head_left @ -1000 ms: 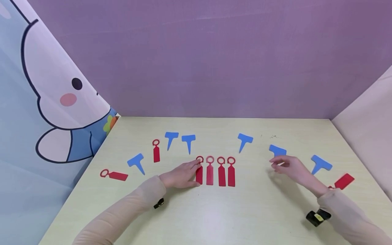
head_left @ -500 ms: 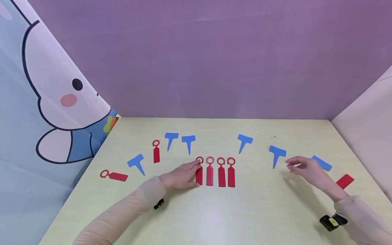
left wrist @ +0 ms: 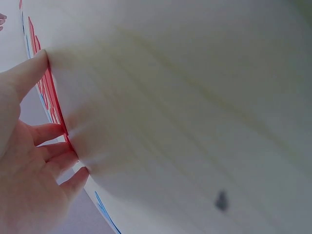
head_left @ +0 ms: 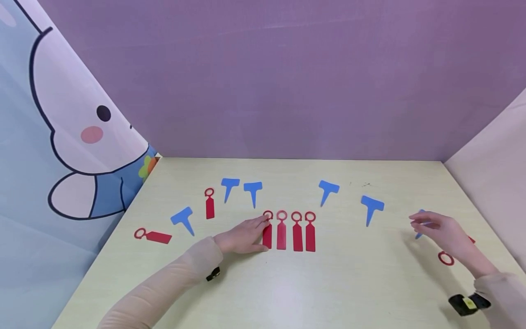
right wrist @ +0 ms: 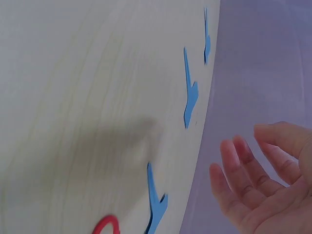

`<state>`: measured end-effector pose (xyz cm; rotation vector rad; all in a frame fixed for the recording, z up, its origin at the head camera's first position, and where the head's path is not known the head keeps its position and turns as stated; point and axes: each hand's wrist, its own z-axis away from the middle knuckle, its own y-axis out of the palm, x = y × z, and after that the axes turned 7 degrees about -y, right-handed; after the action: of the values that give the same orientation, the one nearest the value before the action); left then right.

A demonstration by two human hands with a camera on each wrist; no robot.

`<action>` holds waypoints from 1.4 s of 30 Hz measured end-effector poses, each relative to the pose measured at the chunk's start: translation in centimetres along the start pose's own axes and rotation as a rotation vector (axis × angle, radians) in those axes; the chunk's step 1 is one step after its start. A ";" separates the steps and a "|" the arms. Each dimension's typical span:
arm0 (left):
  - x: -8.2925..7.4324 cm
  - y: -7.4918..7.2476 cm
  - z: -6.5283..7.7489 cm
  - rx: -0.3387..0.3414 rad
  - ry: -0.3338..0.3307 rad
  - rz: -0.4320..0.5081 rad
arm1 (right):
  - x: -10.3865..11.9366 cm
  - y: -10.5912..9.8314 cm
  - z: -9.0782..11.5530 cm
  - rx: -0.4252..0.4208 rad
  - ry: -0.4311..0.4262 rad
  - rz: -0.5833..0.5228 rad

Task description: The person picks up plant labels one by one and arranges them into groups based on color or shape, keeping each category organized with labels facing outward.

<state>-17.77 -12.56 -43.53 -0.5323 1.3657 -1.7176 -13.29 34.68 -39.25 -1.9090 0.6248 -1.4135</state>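
My left hand (head_left: 243, 236) lies on the table with thumb and fingertips touching the leftmost red ring-ended tag (head_left: 267, 237) of an upright row. In the left wrist view, the straight thumb and fingers reach this tag's edge (left wrist: 57, 105). Beside it stand further red tags (head_left: 297, 236), side by side. Over the table at the right hovers my right hand (head_left: 444, 233), holding nothing, fingers loosely bent. It partly hides a blue T-shaped plant label (head_left: 418, 236) and another red tag, whose ring (head_left: 446, 258) shows below the wrist. The right wrist view shows the label (right wrist: 155, 209) under the hand.
Blue T-shaped labels lie scattered: two at back left (head_left: 252, 188), one farther left (head_left: 182, 217), and two right of centre (head_left: 328, 187). Two loose red tags (head_left: 158, 236) lie on the left. A purple wall (head_left: 287, 91) backs the pale table (head_left: 287, 292).
My right hand has moved rightward, from beside one blue label to over the rightmost one, uncovering the former. The left hand has stayed in place on the red tag.
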 end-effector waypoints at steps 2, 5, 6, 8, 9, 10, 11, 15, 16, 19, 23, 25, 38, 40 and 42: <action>0.0 0.0 0.0 0.000 -0.001 -0.001 | -0.4 -0.3 0.3 -0.001 0.011 0.006; 0.0 0.1 -0.1 0.000 -0.005 -0.008 | -1.1 -0.7 0.7 -0.006 0.029 0.018; 0.0 0.1 -0.1 -0.001 -0.005 -0.010 | -1.2 -0.8 0.9 -0.007 0.036 0.018; 0.1 0.2 -0.1 -0.001 -0.006 -0.015 | -1.5 -1.0 1.2 -0.004 0.054 0.025; 0.1 0.2 -0.1 -0.001 -0.004 -0.015 | -1.7 -1.1 1.4 -0.005 0.059 0.032; 0.1 0.2 -0.1 -0.002 -0.003 -0.014 | -1.8 -1.2 1.6 -0.001 0.067 0.038; 0.1 0.2 -0.1 -0.003 -0.001 -0.015 | -2.0 -1.2 1.8 0.000 0.073 0.042; 0.1 0.2 -0.1 -0.001 0.002 -0.007 | -2.8 -1.5 2.4 -0.001 0.101 0.051; 0.1 0.2 0.0 0.000 0.002 -0.006 | -3.0 -1.6 2.5 -0.004 0.106 0.051; 0.1 0.2 0.0 0.002 0.002 -0.008 | -3.6 -1.8 2.9 0.004 0.114 0.068; 0.1 0.1 0.0 -0.003 0.010 -0.017 | -4.4 -1.9 3.4 0.012 0.104 0.105; 0.1 0.1 0.0 -0.005 0.012 -0.021 | -4.8 -1.9 3.6 0.005 0.090 0.103; 0.0 0.1 0.0 -0.005 0.001 -0.021 | -6.5 -2.3 4.5 0.030 0.060 0.232; 0.0 0.1 0.0 -0.005 -0.001 -0.018 | -6.7 -2.3 4.6 0.034 0.047 0.262; 0.0 0.0 0.0 -0.003 -0.003 -0.015 | -6.9 -2.3 4.7 0.038 0.042 0.281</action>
<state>-17.71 -12.56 -43.53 -0.5475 1.3656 -1.7265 -10.89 42.25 -42.77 -1.6893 0.8439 -1.2778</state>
